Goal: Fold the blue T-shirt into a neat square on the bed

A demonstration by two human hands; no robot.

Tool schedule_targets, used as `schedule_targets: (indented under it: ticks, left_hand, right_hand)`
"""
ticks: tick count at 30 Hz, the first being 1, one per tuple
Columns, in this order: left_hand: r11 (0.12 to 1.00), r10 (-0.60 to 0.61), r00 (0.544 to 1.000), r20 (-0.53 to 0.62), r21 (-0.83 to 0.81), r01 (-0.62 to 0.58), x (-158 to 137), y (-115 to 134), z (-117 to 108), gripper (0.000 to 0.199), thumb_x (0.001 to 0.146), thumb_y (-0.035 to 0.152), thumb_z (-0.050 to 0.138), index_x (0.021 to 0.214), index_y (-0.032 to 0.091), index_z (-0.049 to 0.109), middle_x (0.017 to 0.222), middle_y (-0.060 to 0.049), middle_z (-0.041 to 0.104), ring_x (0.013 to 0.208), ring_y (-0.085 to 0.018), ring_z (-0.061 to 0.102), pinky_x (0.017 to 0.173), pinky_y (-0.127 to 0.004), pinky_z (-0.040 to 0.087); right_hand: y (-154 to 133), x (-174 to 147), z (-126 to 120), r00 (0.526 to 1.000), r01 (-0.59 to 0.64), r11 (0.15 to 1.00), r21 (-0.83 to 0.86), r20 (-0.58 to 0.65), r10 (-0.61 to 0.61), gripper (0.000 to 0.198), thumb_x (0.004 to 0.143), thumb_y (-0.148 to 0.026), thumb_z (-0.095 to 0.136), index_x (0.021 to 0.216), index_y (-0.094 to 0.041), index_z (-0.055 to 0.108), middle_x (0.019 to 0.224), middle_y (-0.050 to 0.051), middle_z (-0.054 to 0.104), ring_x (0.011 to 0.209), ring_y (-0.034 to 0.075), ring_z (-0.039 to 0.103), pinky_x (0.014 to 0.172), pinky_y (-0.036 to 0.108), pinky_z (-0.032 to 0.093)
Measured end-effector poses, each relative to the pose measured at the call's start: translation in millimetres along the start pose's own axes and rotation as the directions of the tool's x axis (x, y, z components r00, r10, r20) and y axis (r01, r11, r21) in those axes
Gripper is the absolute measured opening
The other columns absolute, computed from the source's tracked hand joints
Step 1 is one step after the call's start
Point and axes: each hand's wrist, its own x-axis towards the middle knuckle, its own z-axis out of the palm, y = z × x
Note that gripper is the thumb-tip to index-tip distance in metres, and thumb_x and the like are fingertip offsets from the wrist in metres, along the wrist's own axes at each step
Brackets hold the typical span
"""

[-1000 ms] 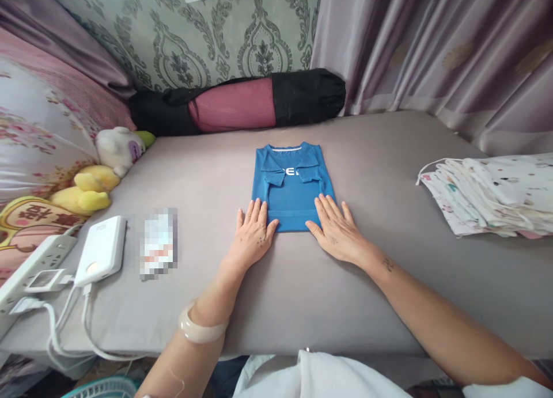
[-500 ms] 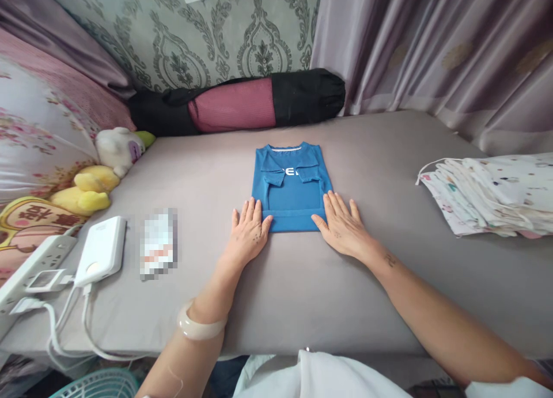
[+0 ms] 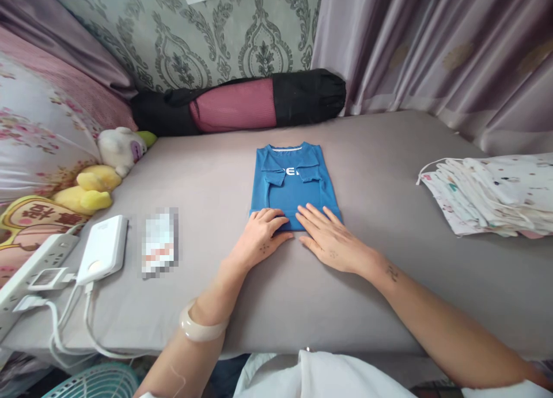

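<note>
A blue T-shirt (image 3: 294, 195) lies flat on the grey sheet, its sides and sleeves folded inward and its near edge turned up in a band. White letters show partly between the sleeves. My left hand (image 3: 262, 238) rests on the near left corner of the shirt, fingers a little bent, thumb stretched toward the middle, holding nothing. My right hand (image 3: 330, 239) lies flat across the near right part of the band, fingers extended. Both hands cover much of the band.
A black and pink rolled bag (image 3: 233, 105) lies along the wall. Folded printed cloths (image 3: 488, 196) are at right. On the left are a white power bank (image 3: 102, 248), a power strip (image 3: 38, 265), cables, plush toys (image 3: 93, 188) and a blurred packet (image 3: 159, 242).
Both hands have slid inward from the shirt's near corners toward the middle of the band. My left fingers have bent somewhat. The shirt stays in the same place.
</note>
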Motion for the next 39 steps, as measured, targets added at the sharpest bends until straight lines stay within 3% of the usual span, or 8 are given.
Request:
schedule_targets:
  ticks: [8, 15, 19, 23, 27, 33, 39]
  left_hand:
    - [0.999, 0.007, 1.0, 0.029, 0.033, -0.008, 0, 1, 0, 0.026, 0.095, 0.031, 0.044, 0.104, 0.024, 0.068, 0.12, -0.006, 0.066, 0.109, -0.021, 0.058, 0.09, -0.038, 0.047]
    - [1.0, -0.012, 0.999, -0.045, -0.015, 0.012, 2, 3, 0, 0.025, 0.097, 0.027, 0.041, 0.106, 0.019, 0.063, 0.11, -0.006, 0.07, 0.103, -0.019, 0.064, 0.09, -0.034, 0.048]
    - [1.0, -0.024, 0.999, -0.021, -0.015, 0.024, 1, 2, 0, 0.02, 0.094, 0.026, 0.047, 0.109, 0.02, 0.059, 0.111, -0.007, 0.069, 0.104, -0.02, 0.063, 0.089, -0.035, 0.048]
    - [1.0, -0.015, 1.0, -0.001, 0.025, 0.015, 0, 0, 0, 0.033, 0.086, 0.014, 0.051, 0.118, 0.02, 0.055, 0.117, -0.007, 0.067, 0.11, -0.021, 0.06, 0.093, -0.037, 0.046]
    - [0.996, -0.051, 0.999, 0.018, 0.073, 0.049, -1, -4, -3, 0.048, 0.078, 0.004, 0.045, 0.123, 0.019, 0.054, 0.125, -0.008, 0.063, 0.118, -0.021, 0.056, 0.098, -0.038, 0.044]
    - [0.973, -0.206, 0.978, -0.031, 0.097, 0.208, -4, -20, -6, 0.054, 0.075, 0.001, 0.042, 0.125, 0.017, 0.054, 0.131, -0.009, 0.06, 0.123, -0.02, 0.054, 0.104, -0.038, 0.042]
    - [0.965, -0.258, 0.966, -0.005, 0.04, 0.258, -8, -32, -4, 0.055, 0.074, 0.0, 0.041, 0.124, 0.018, 0.058, 0.131, -0.005, 0.06, 0.124, -0.018, 0.054, 0.107, -0.032, 0.041]
  right_hand:
    - [-2, 1, 1, 1.0, 0.005, 1.0, 0.01, -0.002, -0.005, 0.051, 0.101, -0.037, 0.03, 0.145, -0.015, 0.037, 0.152, 0.009, 0.031, 0.141, 0.023, 0.023, 0.116, 0.051, 0.02]
    - [4, 2, 8, 0.987, -0.002, 1.0, 0.029, -0.162, 0.006, 0.043, 0.097, -0.025, 0.039, 0.138, -0.015, 0.048, 0.143, 0.011, 0.045, 0.134, 0.023, 0.038, 0.113, 0.047, 0.031]
    - [19, 3, 14, 0.965, -0.026, 0.999, 0.021, -0.259, 0.031, 0.046, 0.091, -0.01, 0.038, 0.134, -0.01, 0.052, 0.139, 0.013, 0.05, 0.131, 0.023, 0.043, 0.111, 0.042, 0.035]
    - [30, 4, 15, 0.952, -0.065, 0.998, 0.005, -0.299, 0.063, 0.049, 0.086, -0.004, 0.035, 0.132, -0.006, 0.054, 0.137, 0.016, 0.052, 0.13, 0.024, 0.045, 0.11, 0.041, 0.038]
    - [32, 4, 12, 0.949, -0.124, 0.992, 0.003, -0.292, 0.119, 0.05, 0.086, -0.002, 0.031, 0.131, -0.004, 0.054, 0.134, 0.018, 0.054, 0.127, 0.025, 0.048, 0.107, 0.04, 0.042]
    - [36, 1, 10, 0.949, -0.184, 0.982, 0.032, -0.253, 0.186, 0.055, 0.084, 0.002, 0.03, 0.135, -0.005, 0.049, 0.135, 0.018, 0.053, 0.126, 0.024, 0.049, 0.104, 0.039, 0.045]
    - [41, -1, 7, 0.961, -0.217, 0.976, 0.027, -0.167, 0.218, 0.061, 0.081, 0.005, 0.03, 0.138, -0.011, 0.048, 0.14, 0.013, 0.048, 0.128, 0.023, 0.046, 0.104, 0.038, 0.043]
